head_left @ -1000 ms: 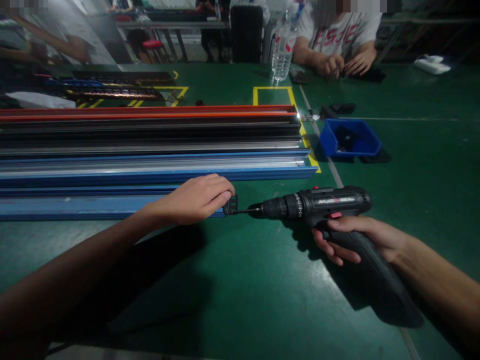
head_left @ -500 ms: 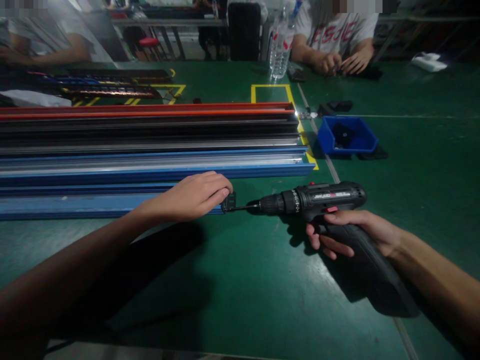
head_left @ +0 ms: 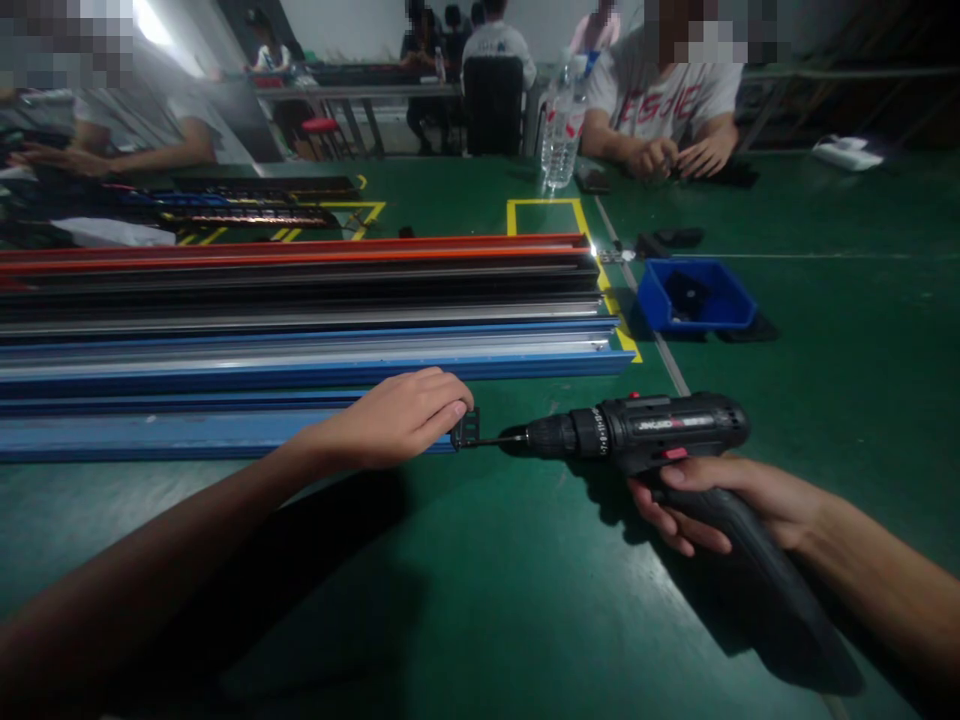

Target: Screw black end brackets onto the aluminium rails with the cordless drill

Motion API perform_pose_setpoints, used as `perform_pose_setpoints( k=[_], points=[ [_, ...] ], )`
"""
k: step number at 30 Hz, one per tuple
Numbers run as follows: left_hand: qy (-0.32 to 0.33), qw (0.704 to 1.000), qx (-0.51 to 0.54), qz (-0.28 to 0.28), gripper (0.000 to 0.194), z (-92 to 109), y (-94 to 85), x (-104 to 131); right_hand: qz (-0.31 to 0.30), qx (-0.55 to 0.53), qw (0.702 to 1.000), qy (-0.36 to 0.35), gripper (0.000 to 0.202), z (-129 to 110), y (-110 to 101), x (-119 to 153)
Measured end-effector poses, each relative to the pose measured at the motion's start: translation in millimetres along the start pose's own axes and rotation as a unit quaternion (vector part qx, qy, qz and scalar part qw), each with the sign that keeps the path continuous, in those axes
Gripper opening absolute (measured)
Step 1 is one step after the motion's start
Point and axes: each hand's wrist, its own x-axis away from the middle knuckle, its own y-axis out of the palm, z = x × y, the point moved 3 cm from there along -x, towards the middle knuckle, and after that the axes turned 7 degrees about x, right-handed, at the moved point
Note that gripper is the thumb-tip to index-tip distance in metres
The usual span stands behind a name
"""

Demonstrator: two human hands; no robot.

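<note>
My right hand (head_left: 720,500) is wrapped round the grip of a black cordless drill (head_left: 675,425) that points left. Its long thin bit (head_left: 495,441) reaches the lower part of a small black slotted end plate (head_left: 469,428). That plate sits at the right end of the nearest blue metal profile (head_left: 225,432). My left hand (head_left: 409,415) is closed over the profile's end, thumb and fingers against the plate. The spot where the bit meets the plate is too small to make out a screw.
Beyond lie more blue, black and orange profiles (head_left: 375,250). A blue bin (head_left: 697,325) holding dark parts stands right of them. Plastic bottles (head_left: 561,135) stand farther back. Across the green table (head_left: 840,420), a co-worker's hands (head_left: 679,158) handle something small; another person sits at far left.
The view has tilted up, so everything sits lower in the picture. Both hands, the drill and the end plate keep nearly the same arrangement, the bit still at the plate.
</note>
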Motion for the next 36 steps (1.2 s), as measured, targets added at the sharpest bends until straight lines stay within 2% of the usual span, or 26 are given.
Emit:
perform_pose_setpoints(
  k=[10, 25, 36],
  points=[
    [-0.005, 1.000, 0.006, -0.005, 0.041, -1.5, 1.2, -0.1, 0.026, 0.002, 1.000, 0.004, 0.030, 3.7, -1.1, 0.9],
    [-0.002, 1.000, 0.004, -0.003, 0.042, -3.5, 3.1, -0.1, 0.013, -0.005, 1.000, -0.015, 0.026, 5.6, -1.5, 1.5],
    [-0.009, 1.000, 0.005, -0.004, 0.043, -0.7, 1.1, -0.5, 0.021, -0.008, 1.000, -0.005, 0.026, 4.3, -1.3, 0.2]
  ],
)
